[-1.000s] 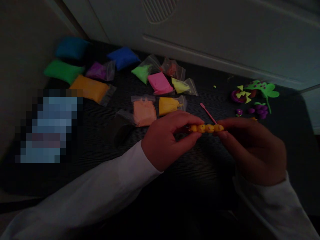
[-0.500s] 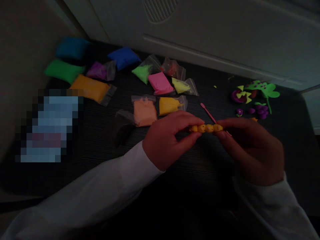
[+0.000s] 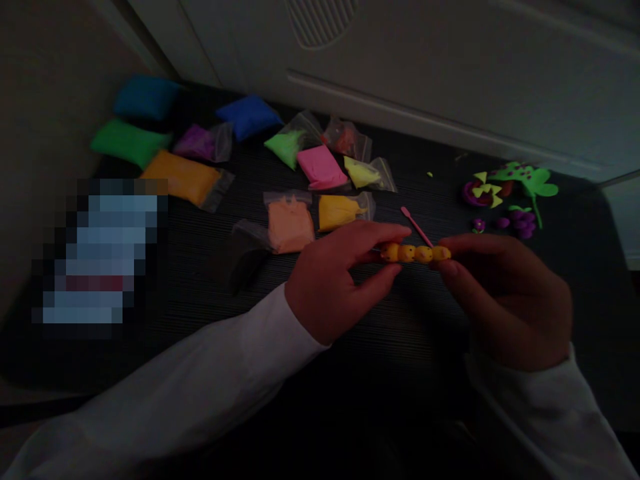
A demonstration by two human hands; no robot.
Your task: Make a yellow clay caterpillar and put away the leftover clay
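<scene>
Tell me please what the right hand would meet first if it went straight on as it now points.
The right hand would meet the yellow figure first: its fingertips hold one end. Beyond, the left hand seems next in line, though depth is unclear from this view.

The dark, grained table (image 3: 185, 300) carries 1 peach bag (image 3: 290, 225) and 1 yellow bag (image 3: 337, 212) just beyond the left hand (image 3: 330, 283), 1 orange bag (image 3: 183, 179) farther to that hand's left, and purple balls (image 3: 523, 222) beyond the right hand (image 3: 515, 300).
</scene>
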